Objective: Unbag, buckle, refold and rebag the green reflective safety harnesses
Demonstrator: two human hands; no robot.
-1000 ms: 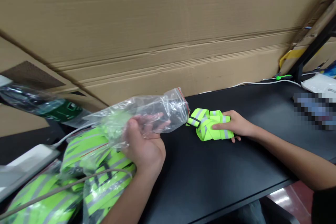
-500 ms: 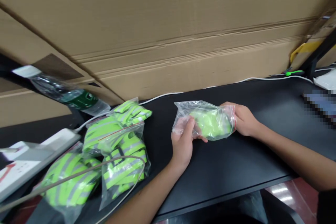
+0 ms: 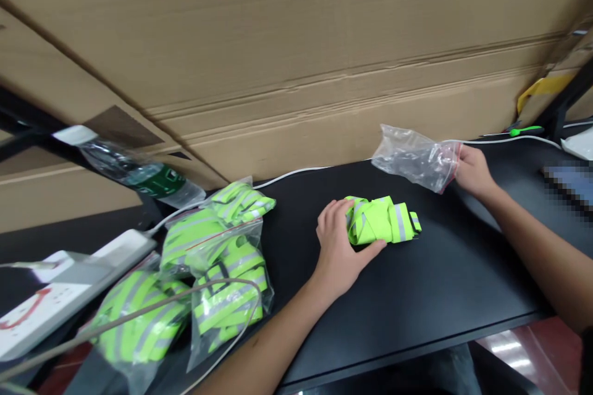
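Note:
A folded bundle of fluorescent yellow-green reflective strap (image 3: 383, 221) with silver bands lies on the black tabletop (image 3: 370, 321). My left hand (image 3: 340, 244) grips the bundle's left end, fingers behind it and thumb along the near side. Farther back and to the right, my right hand (image 3: 472, 170) pinches a clear zip bag (image 3: 414, 157) by its red-striped mouth. The bag looks crumpled, with nothing inside, and hangs out to the left of that hand, above the table. Some fingertips of the right hand are hidden by the plastic.
Several bagged reflective bundles (image 3: 231, 287) are heaped on the left, with a thin cable (image 3: 152, 305) across them. Beyond are a white power strip (image 3: 111, 259) and a tilted water bottle (image 3: 152, 176). Cardboard (image 3: 296, 74) walls the back. A green-handled tool (image 3: 525, 131) and a blurred-out device (image 3: 572, 182) lie right.
The strap bundle has come out of the zip bag and rests on the table under my left hand. My right hand has moved back and right with the emptied bag.

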